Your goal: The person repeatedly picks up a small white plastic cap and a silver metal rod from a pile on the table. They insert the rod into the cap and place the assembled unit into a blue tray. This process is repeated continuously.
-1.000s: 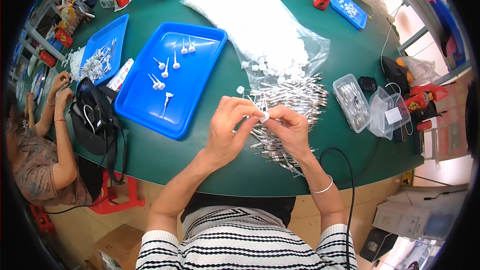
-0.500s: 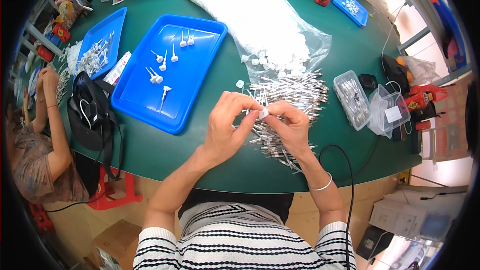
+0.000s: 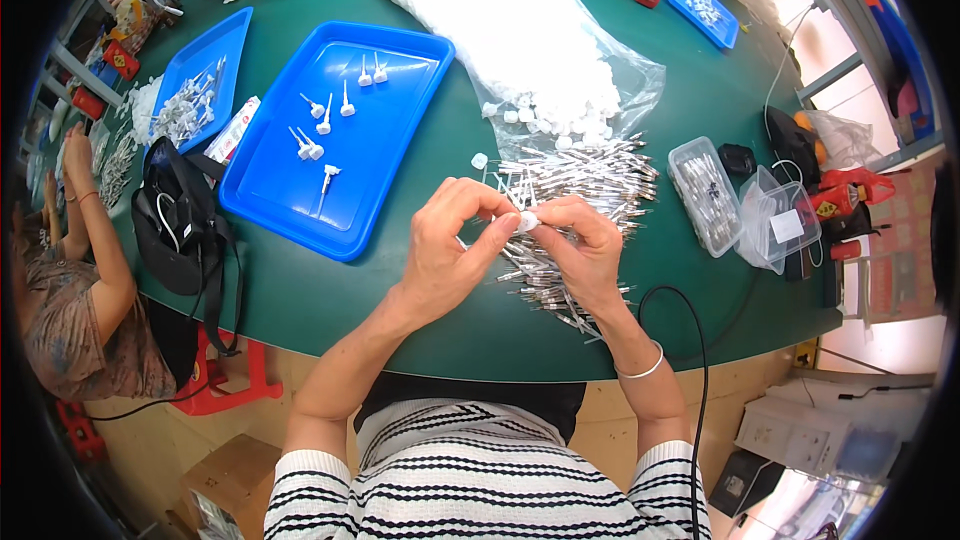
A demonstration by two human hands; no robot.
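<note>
Pinched between the fingertips of both hands is a small white plastic cap (image 3: 527, 221). My left hand (image 3: 450, 240) grips it from the left with thumb and forefinger. From the other side, my right hand (image 3: 582, 245) holds it the same way. Whether a thin rod sits in the cap is hidden by the fingers. Just beyond and beneath the hands lies a heap of thin metal rods (image 3: 600, 180). A single loose white cap (image 3: 480, 161) rests near the heap's left edge. Left of my hands, a blue tray (image 3: 285, 210) holds several white caps with thin stems (image 3: 330, 175).
A large clear bag of white caps (image 3: 500, 15) spills open behind the rods. To the right stand a clear box of rods (image 3: 703, 198) and an empty-looking clear container (image 3: 775, 230). A black bag (image 3: 175, 225) lies left, beside a co-worker (image 3: 90, 290). A black cable (image 3: 700, 380) hangs near my right arm.
My hands stay in nearly the same place, still on the cap, which looks slightly turned. The co-worker's hands at the left have shifted a little.
</note>
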